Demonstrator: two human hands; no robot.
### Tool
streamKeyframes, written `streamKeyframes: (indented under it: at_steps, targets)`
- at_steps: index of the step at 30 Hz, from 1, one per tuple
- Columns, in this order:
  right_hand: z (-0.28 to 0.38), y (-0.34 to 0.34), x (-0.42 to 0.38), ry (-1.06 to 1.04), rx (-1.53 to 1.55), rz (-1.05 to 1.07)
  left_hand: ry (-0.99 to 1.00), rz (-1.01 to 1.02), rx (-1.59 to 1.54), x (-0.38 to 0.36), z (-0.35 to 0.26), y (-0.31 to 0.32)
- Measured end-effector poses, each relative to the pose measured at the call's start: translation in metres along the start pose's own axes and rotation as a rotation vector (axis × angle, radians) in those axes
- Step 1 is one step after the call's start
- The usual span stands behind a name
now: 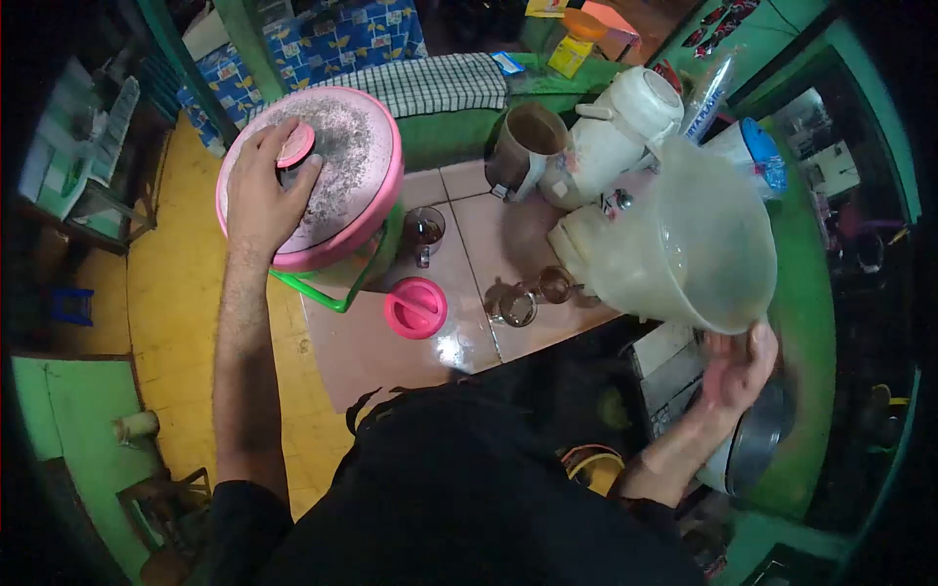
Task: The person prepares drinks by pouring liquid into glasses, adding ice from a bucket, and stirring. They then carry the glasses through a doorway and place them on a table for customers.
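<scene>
The person's two hands are apart and occupied on opposite sides of the tiled counter point(391, 366). The left hand point(269, 195) is closed around the knob point(295, 145) of a broad pink lid point(347, 190), its surface covered with dark speckles. The lid lies over the top of a large bucket point(342, 280) with a green handle point(335, 306); the covering is therefore judged largely complete, although full seating of the rim cannot be confirmed. The right hand point(740, 369) grips the near edge of a large translucent vessel point(718, 234), which is tilted in front of a white jug point(576, 166). Its interior is poorly resolved; it may be empty, but this is uncertain.

Unfinished elements are as follows. The vessel is not set down upright, and neither hand is free. A small pink cap point(415, 308) rests unfitted on the counter, near the bucket. A glass mug point(424, 230) with dark contents stands beyond the cap, and two small glasses point(518, 306) stand between the cap and the vessel, both untouched by either hand.
</scene>
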State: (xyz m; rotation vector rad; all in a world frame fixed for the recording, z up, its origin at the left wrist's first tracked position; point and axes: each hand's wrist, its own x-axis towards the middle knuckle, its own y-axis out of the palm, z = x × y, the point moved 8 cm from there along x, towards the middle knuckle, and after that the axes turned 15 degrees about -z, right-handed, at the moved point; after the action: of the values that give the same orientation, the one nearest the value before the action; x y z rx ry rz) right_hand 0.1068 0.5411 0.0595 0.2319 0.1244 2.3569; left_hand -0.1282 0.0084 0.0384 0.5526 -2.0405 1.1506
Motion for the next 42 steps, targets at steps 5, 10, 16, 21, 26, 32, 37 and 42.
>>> streamKeyframes:
  at_steps: [5,10,16,21,26,32,37,42]
  targets:
    - [-0.055,0.133,0.033,0.048,0.158,0.03,0.02,-0.085,0.01,0.0,-0.013,-0.011]
    - [-0.177,0.24,0.047,0.228,0.029,0.256,0.104,-0.176,0.039,-0.004,-0.019,-0.02]
    - [-0.306,0.28,0.049,0.282,-0.084,0.382,0.312,-0.241,0.103,-0.007,-0.047,-0.028]
    - [-0.314,0.273,0.069,-0.09,-0.614,0.518,0.513,-0.257,0.096,-0.032,-0.094,-0.023]
    - [-0.228,0.148,0.088,-0.51,-0.555,0.36,0.121,0.13,-0.325,-0.156,-0.166,0.059]
    - [-0.294,0.045,0.033,-0.134,-0.554,0.409,-0.375,0.486,-0.452,-0.244,-0.183,0.191]
    - [-0.276,0.067,0.024,-0.519,-0.615,0.316,0.067,0.457,-0.359,-0.249,-0.191,0.219]
    - [-0.281,0.071,0.025,-0.583,-0.651,0.379,0.091,0.435,-0.311,-0.236,-0.199,0.208]
